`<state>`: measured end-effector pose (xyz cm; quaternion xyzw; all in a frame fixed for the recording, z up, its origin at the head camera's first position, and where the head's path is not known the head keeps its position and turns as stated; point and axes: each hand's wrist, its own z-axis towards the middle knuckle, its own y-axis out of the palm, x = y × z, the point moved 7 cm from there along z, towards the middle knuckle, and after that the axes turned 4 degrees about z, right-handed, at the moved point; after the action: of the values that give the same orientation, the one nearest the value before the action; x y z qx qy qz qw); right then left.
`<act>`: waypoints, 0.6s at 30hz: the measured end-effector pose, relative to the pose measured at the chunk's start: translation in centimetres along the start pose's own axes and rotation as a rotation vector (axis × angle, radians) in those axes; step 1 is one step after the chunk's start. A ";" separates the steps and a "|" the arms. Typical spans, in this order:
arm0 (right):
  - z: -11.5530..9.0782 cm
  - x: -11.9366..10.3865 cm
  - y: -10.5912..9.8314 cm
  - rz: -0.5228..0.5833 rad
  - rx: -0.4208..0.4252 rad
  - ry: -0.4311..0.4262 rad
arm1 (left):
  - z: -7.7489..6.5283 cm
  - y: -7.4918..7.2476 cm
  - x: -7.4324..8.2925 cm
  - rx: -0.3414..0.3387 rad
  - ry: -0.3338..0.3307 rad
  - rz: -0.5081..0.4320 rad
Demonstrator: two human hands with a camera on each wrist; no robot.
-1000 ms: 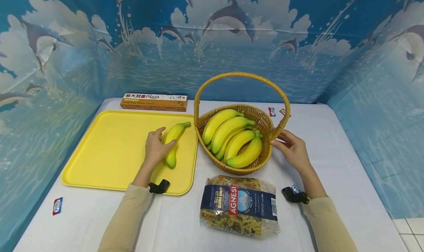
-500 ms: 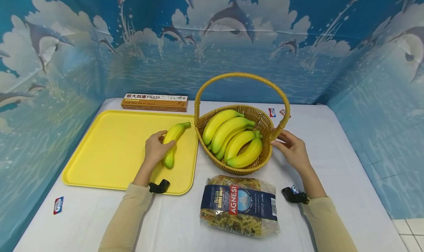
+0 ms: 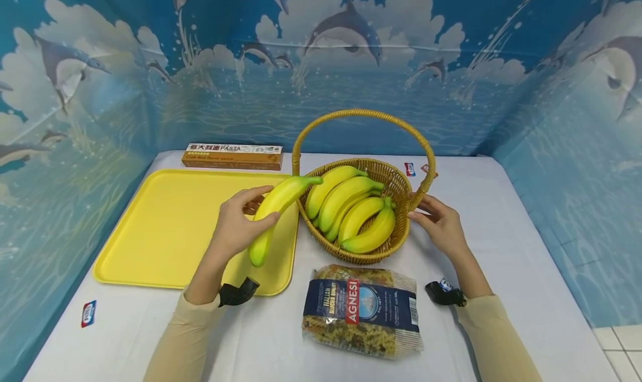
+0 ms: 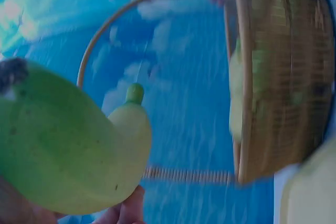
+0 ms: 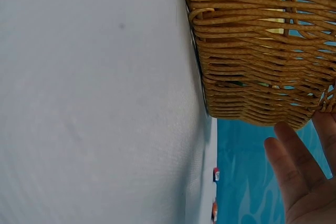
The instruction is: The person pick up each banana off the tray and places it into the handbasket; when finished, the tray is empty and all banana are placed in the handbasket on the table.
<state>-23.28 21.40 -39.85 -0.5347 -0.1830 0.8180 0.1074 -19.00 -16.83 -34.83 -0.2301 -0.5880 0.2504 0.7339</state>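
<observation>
My left hand (image 3: pixel 236 223) holds a yellow-green banana (image 3: pixel 275 206) above the tray's right side, its stem overlapping the basket's rim in the head view. Up close in the left wrist view, the banana (image 4: pixel 68 140) shows its dark tip and green end, with fingertips (image 4: pixel 134 203) under it. A wicker basket (image 3: pixel 368 258) with a tall arched handle stands right of the tray, several bananas (image 3: pixel 348 203) inside. My right hand (image 3: pixel 441 226) holds the basket's right rim at the handle's base. In the right wrist view, fingers (image 5: pixel 294 166) lie against the woven wall (image 5: pixel 252 66).
A yellow tray (image 3: pixel 150 231) lies on the left of the white-covered table. Behind it is a pasta box (image 3: pixel 233 156). A bag of Agnesi pasta (image 3: pixel 362 312) lies in front of the basket. Small stickers (image 3: pixel 410 169) dot the cloth, and a dolphin-print curtain (image 3: pixel 326 92) surrounds the table.
My left hand has closed on the banana, lifted it off the tray and brought it slightly right, toward the basket. The right hand has stayed at the basket's rim.
</observation>
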 end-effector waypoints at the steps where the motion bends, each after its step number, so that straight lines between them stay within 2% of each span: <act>1: 0.0 0.0 -0.1 -0.004 0.002 0.003 | 0.3 0.9 1.0 -0.015 0.034 -0.006; 5: 0.0 0.0 -0.3 0.005 0.007 0.000 | 2.2 4.8 4.4 -0.059 0.150 -0.016; 9: 0.0 0.1 -0.2 0.034 0.004 -0.006 | 4.6 8.4 6.5 -0.070 0.229 0.026; 13: 0.0 0.1 -0.1 0.041 -0.001 -0.005 | 6.3 11.3 7.2 -0.068 0.265 0.076; 18: 0.0 -0.1 -0.1 0.052 -0.003 -0.012 | 7.5 13.9 6.7 -0.076 0.246 0.163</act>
<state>-23.22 21.48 -39.76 -0.5346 -0.1709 0.8234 0.0844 -26.42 -1.52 -37.08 -0.3338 -0.4819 0.2567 0.7684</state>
